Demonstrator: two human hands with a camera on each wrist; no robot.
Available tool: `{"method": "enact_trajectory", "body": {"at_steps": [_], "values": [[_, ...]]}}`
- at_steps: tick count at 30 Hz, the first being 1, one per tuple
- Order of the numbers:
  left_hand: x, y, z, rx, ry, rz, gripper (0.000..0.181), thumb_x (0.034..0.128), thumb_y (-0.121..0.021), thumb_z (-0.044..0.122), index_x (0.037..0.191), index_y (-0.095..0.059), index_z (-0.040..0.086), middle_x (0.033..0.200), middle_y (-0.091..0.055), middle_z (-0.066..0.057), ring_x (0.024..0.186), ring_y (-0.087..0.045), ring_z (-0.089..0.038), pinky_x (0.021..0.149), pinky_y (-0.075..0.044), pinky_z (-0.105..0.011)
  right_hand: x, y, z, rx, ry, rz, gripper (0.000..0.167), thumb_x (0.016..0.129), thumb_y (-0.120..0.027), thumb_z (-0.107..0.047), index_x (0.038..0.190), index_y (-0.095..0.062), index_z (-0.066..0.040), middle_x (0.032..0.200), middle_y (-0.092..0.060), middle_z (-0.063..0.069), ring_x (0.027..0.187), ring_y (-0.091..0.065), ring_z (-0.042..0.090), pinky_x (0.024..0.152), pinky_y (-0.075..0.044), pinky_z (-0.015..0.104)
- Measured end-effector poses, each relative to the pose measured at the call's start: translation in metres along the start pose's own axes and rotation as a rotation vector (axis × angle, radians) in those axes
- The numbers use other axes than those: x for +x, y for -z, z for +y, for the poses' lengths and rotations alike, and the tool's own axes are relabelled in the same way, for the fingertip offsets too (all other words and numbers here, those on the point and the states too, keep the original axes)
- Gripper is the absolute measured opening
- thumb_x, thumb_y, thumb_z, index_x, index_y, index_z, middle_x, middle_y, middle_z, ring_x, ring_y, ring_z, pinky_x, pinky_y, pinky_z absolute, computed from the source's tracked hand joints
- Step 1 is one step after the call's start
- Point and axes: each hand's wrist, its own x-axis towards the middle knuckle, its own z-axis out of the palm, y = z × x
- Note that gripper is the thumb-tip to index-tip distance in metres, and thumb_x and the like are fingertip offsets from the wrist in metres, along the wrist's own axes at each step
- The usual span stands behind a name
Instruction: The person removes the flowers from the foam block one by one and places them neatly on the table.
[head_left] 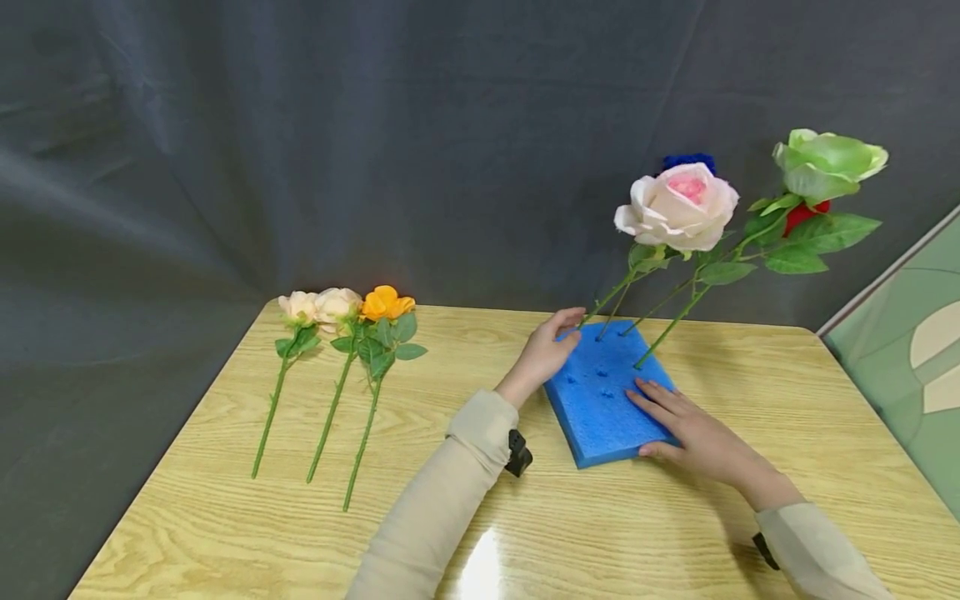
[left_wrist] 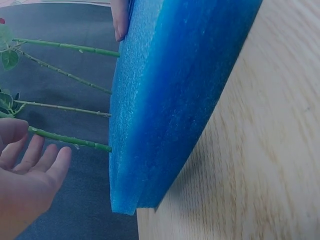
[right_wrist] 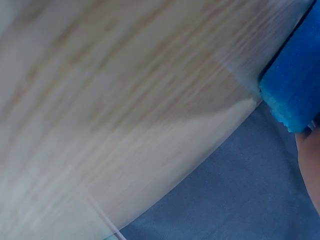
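Observation:
A blue foam block (head_left: 611, 425) lies on the table with a pink-and-white rose (head_left: 678, 208), a green rose (head_left: 828, 162), a red rose (head_left: 806, 217) and a blue flower (head_left: 688, 162) standing in it by their stems. At its far left corner, my left hand (head_left: 546, 350) pinches the pink-and-white rose's stem (left_wrist: 70, 138) low down, thumb across it. Spread over the block's right edge, my right hand (head_left: 701, 433) presses on the top with straight fingers. Only part of that hand shows in the right wrist view. Several small holes (head_left: 602, 374) dot the block's top.
Left on the table lie a peach rose (head_left: 300, 308), a cream rose (head_left: 337, 307) and an orange rose (head_left: 385, 303), stems toward the near side. Behind the table hangs a dark curtain (head_left: 465, 150). A green patterned panel (head_left: 900, 350) stands along the right.

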Motion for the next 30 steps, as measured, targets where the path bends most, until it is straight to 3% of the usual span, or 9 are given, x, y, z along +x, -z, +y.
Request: {"method": "enact_trajectory", "body": {"at_steps": [14, 22, 25, 27, 29, 30], "values": [[0.002, 0.001, -0.002, 0.015, 0.010, 0.035, 0.032, 0.0986, -0.053, 0.018, 0.130, -0.056, 0.010, 0.133, -0.057, -0.008, 0.127, -0.051, -0.024, 0.102, -0.049, -0.034, -0.005, 0.004, 0.007, 0.024, -0.011, -0.001, 0.075, 0.083, -0.070, -0.036, 0.148, -0.036, -0.021, 0.153, -0.034, 0.018, 0.146, -0.026, 0.031, 0.112, 0.007, 0.004], [0.002, 0.001, -0.006, 0.001, -0.010, 0.061, 0.027, 0.0984, -0.054, 0.021, 0.120, -0.059, 0.006, 0.124, -0.060, -0.012, 0.119, -0.057, -0.026, 0.096, -0.051, -0.028, -0.009, 0.004, 0.011, -0.009, 0.004, 0.035, 0.072, 0.082, -0.072, -0.033, 0.146, -0.041, -0.020, 0.149, -0.039, 0.021, 0.148, -0.021, 0.021, 0.109, 0.004, 0.001], [0.001, 0.002, -0.007, -0.025, -0.007, 0.078, 0.027, 0.0976, -0.056, 0.023, 0.118, -0.060, 0.006, 0.122, -0.061, -0.012, 0.115, -0.060, -0.026, 0.092, -0.053, -0.028, -0.010, 0.006, 0.011, -0.009, -0.034, 0.019, 0.070, 0.084, -0.070, -0.032, 0.146, -0.041, -0.019, 0.150, -0.038, 0.020, 0.147, -0.023, 0.025, 0.122, -0.017, 0.025], [0.001, 0.003, -0.008, -0.036, -0.008, 0.089, 0.027, 0.0971, -0.056, 0.024, 0.118, -0.061, 0.007, 0.121, -0.061, -0.012, 0.113, -0.060, -0.026, 0.091, -0.053, -0.028, -0.010, 0.008, 0.011, 0.000, -0.068, 0.000, 0.069, 0.085, -0.069, -0.032, 0.146, -0.040, -0.020, 0.151, -0.036, 0.019, 0.146, -0.025, 0.030, 0.114, -0.033, 0.044], [0.001, 0.004, -0.008, -0.042, -0.020, 0.097, 0.028, 0.0969, -0.057, 0.024, 0.118, -0.061, 0.006, 0.120, -0.061, -0.012, 0.112, -0.061, -0.026, 0.090, -0.053, -0.028, -0.011, 0.009, 0.011, 0.006, -0.091, -0.015, 0.068, 0.086, -0.069, -0.032, 0.147, -0.040, -0.020, 0.152, -0.035, 0.018, 0.144, -0.028, 0.033, 0.105, -0.040, 0.050], [0.001, 0.005, -0.008, -0.042, -0.026, 0.101, 0.028, 0.0970, -0.057, 0.024, 0.117, -0.062, 0.005, 0.120, -0.062, -0.013, 0.112, -0.061, -0.027, 0.090, -0.053, -0.028, -0.011, 0.010, 0.011, 0.013, -0.094, -0.019, 0.068, 0.086, -0.068, -0.031, 0.147, -0.040, -0.019, 0.152, -0.035, 0.019, 0.143, -0.028, 0.034, 0.110, -0.038, 0.045]]}}
